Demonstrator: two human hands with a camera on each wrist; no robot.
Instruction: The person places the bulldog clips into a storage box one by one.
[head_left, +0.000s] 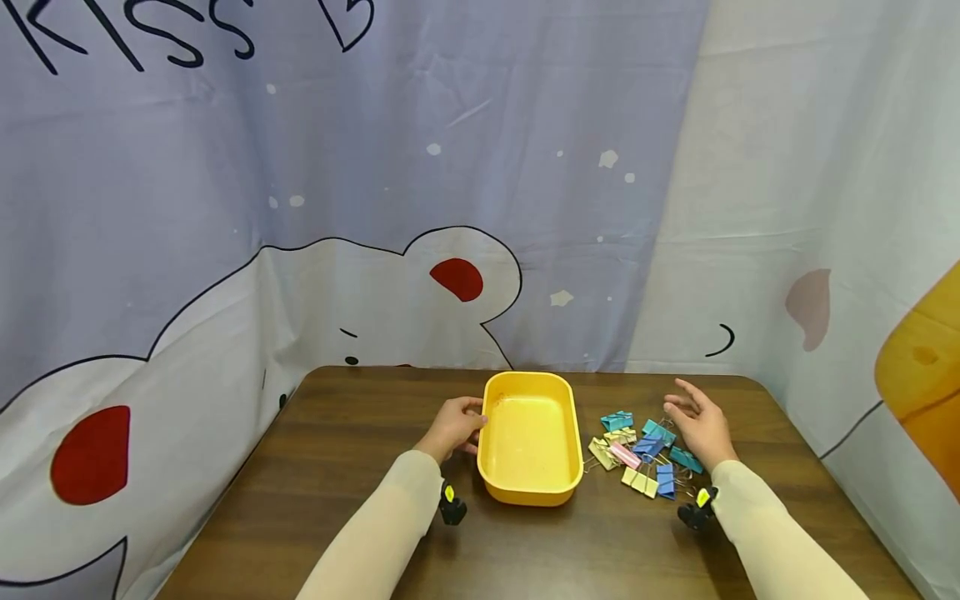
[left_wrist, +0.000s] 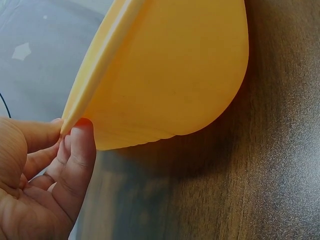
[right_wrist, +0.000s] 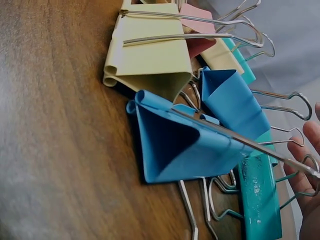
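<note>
My left hand [head_left: 456,427] pinches the left rim of a yellow plastic tray [head_left: 489,483], thumb and fingers meeting at the rim in the left wrist view. The tray stands flat on the table, and nothing lies inside it. To its right is a loose heap of several binder clips [head_left: 648,446] in yellow, blue, teal and pink. At the heap's far right edge my right hand [head_left: 705,429] hovers with relaxed fingers and holds nothing. Up close in the right wrist view a blue binder clip [right_wrist: 175,145] and a yellow binder clip [right_wrist: 150,50] show their wire handles.
A brown wooden table [head_left: 360,500] carries the tray and the clips. Behind and beside it hangs a printed cloth curtain [head_left: 465,150], close to the table's back edge. A small black wrist device [head_left: 452,505] sits on each forearm.
</note>
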